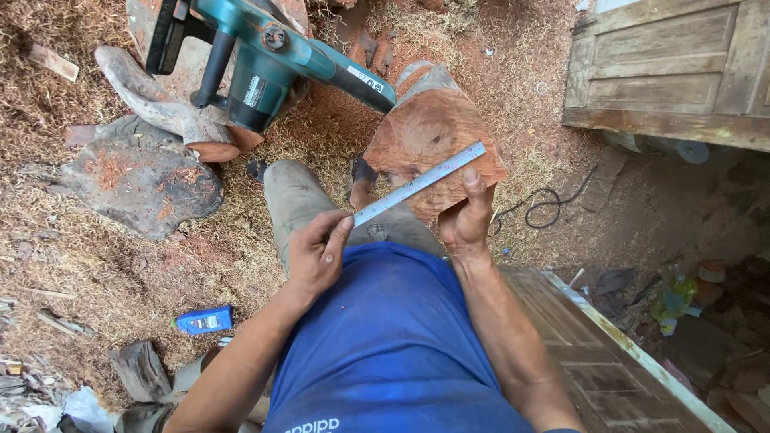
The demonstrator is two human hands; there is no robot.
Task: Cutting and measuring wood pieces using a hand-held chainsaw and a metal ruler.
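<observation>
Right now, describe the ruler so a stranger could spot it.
Find the reddish wood slab ahead of the person's knees. Across its near edge runs the ruler, between left hand and right hand. It is the only thin, pale, straight metal strip there.

Teal chainsaw (pixel 273 60); blue bottle (pixel 204 321)

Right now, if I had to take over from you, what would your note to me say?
Left hand: fingers pinch the near end of the metal ruler.
Right hand: holds the reddish wood slab from below, thumb pressing the ruler onto it.
The ruler lies slantwise across the slab's cut face.
The teal chainsaw rests on a log behind; a blue bottle lies in the sawdust at left.
Done: ruler laid on. Left: no mark shows on the slab yet.
</observation>
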